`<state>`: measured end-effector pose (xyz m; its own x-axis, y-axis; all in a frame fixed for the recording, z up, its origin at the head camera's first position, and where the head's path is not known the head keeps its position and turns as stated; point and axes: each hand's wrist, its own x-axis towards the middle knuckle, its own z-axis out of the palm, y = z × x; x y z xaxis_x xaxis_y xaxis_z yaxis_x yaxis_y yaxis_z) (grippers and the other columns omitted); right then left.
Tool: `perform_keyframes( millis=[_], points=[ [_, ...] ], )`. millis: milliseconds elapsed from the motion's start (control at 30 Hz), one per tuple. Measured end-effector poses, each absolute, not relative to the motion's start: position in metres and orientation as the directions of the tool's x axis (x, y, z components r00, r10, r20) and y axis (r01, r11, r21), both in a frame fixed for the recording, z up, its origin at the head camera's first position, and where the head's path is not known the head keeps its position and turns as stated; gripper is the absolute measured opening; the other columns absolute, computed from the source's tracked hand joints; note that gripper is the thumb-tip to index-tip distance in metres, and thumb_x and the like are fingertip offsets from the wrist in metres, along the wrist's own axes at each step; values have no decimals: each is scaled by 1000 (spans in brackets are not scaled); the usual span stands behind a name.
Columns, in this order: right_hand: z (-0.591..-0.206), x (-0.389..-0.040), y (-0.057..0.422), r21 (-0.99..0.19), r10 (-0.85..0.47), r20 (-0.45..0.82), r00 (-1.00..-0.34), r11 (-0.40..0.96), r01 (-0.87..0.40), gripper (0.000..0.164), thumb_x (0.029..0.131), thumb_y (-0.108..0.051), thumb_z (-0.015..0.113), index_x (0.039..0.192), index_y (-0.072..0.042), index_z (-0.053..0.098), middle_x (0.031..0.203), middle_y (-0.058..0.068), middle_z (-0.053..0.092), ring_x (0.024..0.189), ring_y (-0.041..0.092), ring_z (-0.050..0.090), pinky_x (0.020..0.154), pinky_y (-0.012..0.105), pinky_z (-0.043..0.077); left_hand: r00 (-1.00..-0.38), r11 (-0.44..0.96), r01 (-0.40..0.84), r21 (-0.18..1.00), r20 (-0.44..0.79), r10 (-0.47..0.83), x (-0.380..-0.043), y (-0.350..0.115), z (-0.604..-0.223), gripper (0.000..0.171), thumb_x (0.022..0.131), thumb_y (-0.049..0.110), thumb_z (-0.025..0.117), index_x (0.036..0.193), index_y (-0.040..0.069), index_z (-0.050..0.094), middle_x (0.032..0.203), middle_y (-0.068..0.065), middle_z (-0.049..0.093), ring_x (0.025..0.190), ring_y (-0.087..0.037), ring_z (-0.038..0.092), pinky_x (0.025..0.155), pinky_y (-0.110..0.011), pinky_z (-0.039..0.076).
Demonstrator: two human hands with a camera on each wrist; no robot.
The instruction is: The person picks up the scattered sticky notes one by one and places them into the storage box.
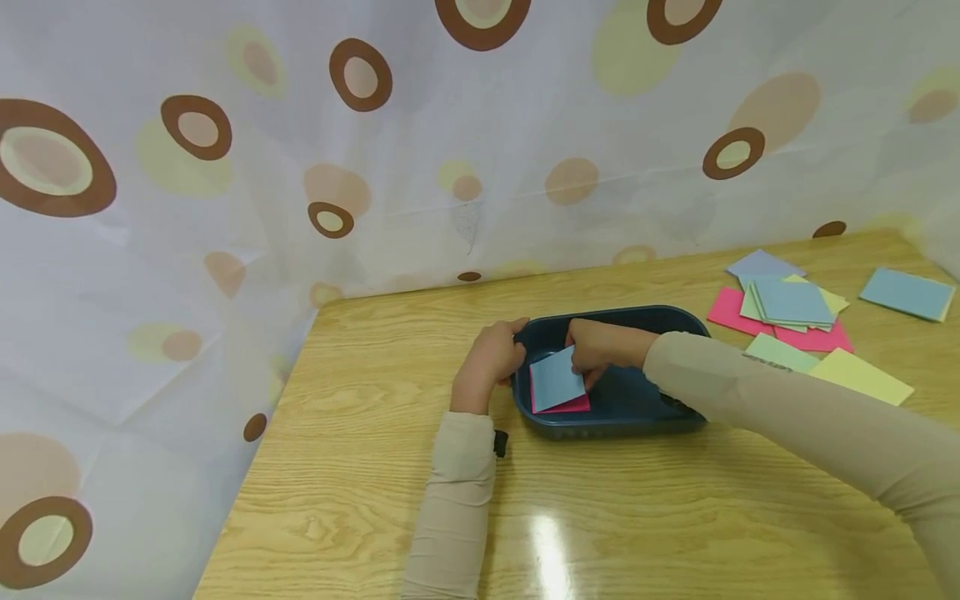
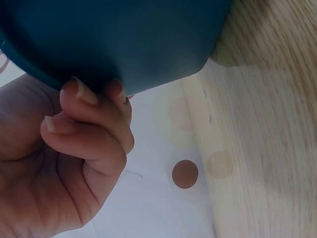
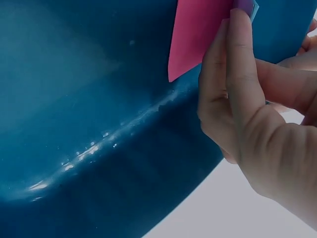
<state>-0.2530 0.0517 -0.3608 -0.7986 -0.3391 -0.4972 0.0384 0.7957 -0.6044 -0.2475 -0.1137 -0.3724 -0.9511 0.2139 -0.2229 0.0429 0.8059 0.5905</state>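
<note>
A dark blue plastic basin (image 1: pixel 626 398) stands on the table. My left hand (image 1: pixel 486 360) grips its left end, with curled fingers at the rim (image 2: pixel 37 74). Inside the basin, my right hand (image 1: pixel 606 346) pinches a light-blue sticky note pad (image 1: pixel 557 382) by its right edge. Beneath that pad lies a pink sticky note pad (image 1: pixel 567 407), mostly covered, at the basin's left end. In the right wrist view the pink pad (image 3: pixel 198 37) shows beside my fingertips, while the blue one is largely hidden by the fingers.
Right of the basin lies a loose heap of sticky note pads (image 1: pixel 795 302) in blue, green, pink and purple. A yellow pad (image 1: pixel 862 377) lies in front of it, and another blue pad (image 1: pixel 907 293) farther right. A patterned sheet (image 1: pixel 420 150) hangs behind the wooden table (image 1: pixel 360 467).
</note>
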Motion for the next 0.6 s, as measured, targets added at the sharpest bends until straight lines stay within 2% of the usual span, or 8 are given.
perform_keyframes(
  millis=[67,167,267,367,433,600],
  points=[
    [-363,-255,51,-579,-329,-507,-797,815,32,36,88,12,53,122,18,44,103,28,61,68,25,70,61,29,58,-952,806,40,590,-221,210,-248,-114,-373,54,94,3,46,147,17,43,119,-20,61,40,-14,46,40,-22,43],
    [-366,-258,49,-526,-305,-525,-795,850,21,40,89,10,54,126,19,43,103,29,61,68,25,71,61,28,58,-953,805,43,592,-218,212,-248,-115,-374,54,95,2,45,147,17,43,116,-20,62,39,-15,46,40,-22,43],
    [-368,-259,46,-470,-273,-547,-791,883,20,34,89,7,55,120,17,46,96,25,63,65,23,70,61,27,57,-951,802,47,596,-220,219,-248,-116,-374,55,95,2,45,147,16,42,98,-21,66,39,-14,46,39,-22,42],
    [-369,-259,44,-431,-252,-570,-782,902,23,29,89,6,55,117,13,46,94,25,62,63,22,70,61,27,57,-948,798,46,601,-226,225,-248,-116,-374,55,95,1,45,148,16,41,76,-17,61,40,-14,47,39,-22,42],
    [-369,-259,42,-404,-244,-579,-778,915,13,31,90,5,54,119,12,46,101,28,60,63,22,70,62,27,57,-946,797,43,603,-231,226,-248,-116,-374,56,95,1,45,148,16,40,68,-14,57,40,-15,47,40,-22,42],
    [-370,-259,40,-349,-238,-581,-778,937,-25,42,92,3,51,131,14,38,125,35,47,63,23,70,62,28,57,-944,798,38,601,-240,226,-249,-115,-373,55,95,2,45,148,17,40,61,-10,51,41,-15,47,41,-23,43]
  ],
)
